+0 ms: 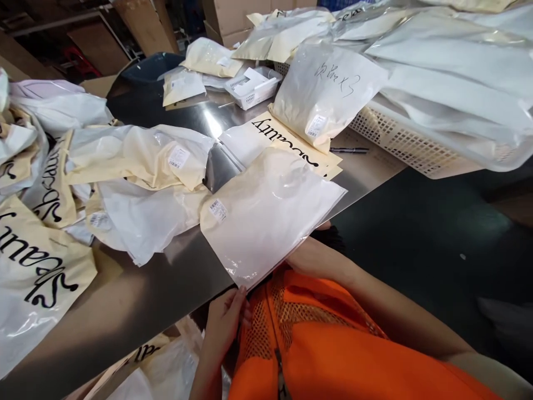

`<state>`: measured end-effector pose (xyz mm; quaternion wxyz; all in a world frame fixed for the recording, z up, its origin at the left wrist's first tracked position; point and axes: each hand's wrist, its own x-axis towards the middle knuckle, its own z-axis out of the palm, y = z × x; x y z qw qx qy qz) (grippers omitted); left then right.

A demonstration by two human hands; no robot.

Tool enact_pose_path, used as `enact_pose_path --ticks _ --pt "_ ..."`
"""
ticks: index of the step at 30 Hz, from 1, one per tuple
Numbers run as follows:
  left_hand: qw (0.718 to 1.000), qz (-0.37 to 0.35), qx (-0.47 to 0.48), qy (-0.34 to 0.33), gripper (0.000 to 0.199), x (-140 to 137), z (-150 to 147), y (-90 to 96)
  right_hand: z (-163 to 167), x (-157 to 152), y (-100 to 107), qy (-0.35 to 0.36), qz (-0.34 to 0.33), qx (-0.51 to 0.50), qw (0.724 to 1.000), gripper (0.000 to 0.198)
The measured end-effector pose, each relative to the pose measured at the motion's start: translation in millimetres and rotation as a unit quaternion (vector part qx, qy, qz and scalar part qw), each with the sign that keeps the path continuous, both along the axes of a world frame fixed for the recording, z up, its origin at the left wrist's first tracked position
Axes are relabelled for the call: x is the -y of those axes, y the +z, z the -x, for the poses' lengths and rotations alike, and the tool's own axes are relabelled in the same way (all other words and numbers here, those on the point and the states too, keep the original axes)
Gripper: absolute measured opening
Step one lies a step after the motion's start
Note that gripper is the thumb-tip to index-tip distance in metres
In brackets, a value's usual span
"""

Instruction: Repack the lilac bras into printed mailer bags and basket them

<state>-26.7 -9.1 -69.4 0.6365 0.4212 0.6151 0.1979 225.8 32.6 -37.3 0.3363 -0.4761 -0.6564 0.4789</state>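
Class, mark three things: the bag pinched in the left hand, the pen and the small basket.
Bag (272,214): head view, middle of its upper face.
Pen (350,150): head view, its barrel.
Small basket (258,96): head view, its near wall.

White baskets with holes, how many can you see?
2 for sure: a small basket far back on the table and a large basket at the right, piled with bags. Others may be hidden behind the bags.
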Motion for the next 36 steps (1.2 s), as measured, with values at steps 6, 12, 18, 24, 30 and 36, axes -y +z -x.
enact_pose_path --ticks 6,12,18,24,30,36 --pt "0.982 0.092 0.150 0.066 0.053 7 -18 10.2 -10 41 4 0.045 -0.192 0.236 0.952 0.028" --pt "0.965 0.112 0.236 0.013 0.056 15 -29 22.6 4 37 -16 0.086 -0.222 0.196 0.951 0.043" --pt "0.945 0.150 0.289 0.014 0.049 19 -35 36.4 -1 49 1 -0.177 -0.341 0.145 0.912 0.018" --pt "0.979 -0.011 0.205 -0.010 0.055 16 -42 44.4 20 76 43 -0.009 0.058 -0.036 0.998 0.050" --pt "0.981 -0.185 0.029 -0.059 0.013 22 -26 27.2 56 88 27 0.037 0.205 -0.194 0.959 0.047" --pt "0.998 -0.039 0.020 -0.052 0.015 33 9 20.3 18 57 8 -0.226 0.254 -0.266 0.902 0.048"
